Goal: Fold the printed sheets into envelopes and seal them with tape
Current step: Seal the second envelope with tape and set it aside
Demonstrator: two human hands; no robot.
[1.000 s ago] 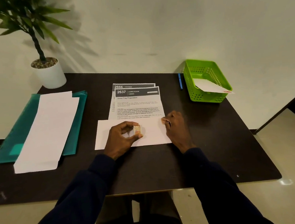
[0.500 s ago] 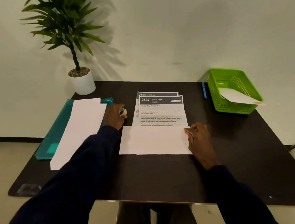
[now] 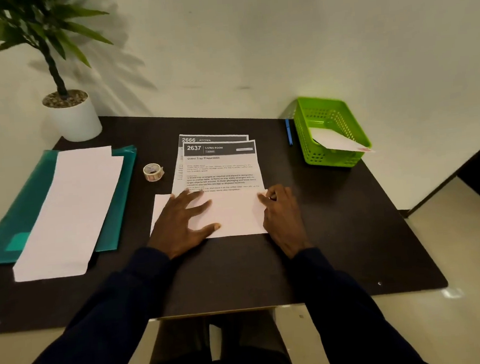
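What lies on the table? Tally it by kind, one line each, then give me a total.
Printed sheets: 2
Green basket: 1
Small white papers: 2, one in the basket
Long white paper pile: 1
Teal folder: 1
Tape roll: 1
Blue pen: 1
Potted plant: 1
Total: 10

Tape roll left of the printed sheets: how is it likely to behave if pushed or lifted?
The tape roll seems to lie flat, its hole facing up, so a push would probably slide it across the table rather than roll it. It looks small and mostly hollow, so it is likely light. Its ring should hold its shape when pinched.
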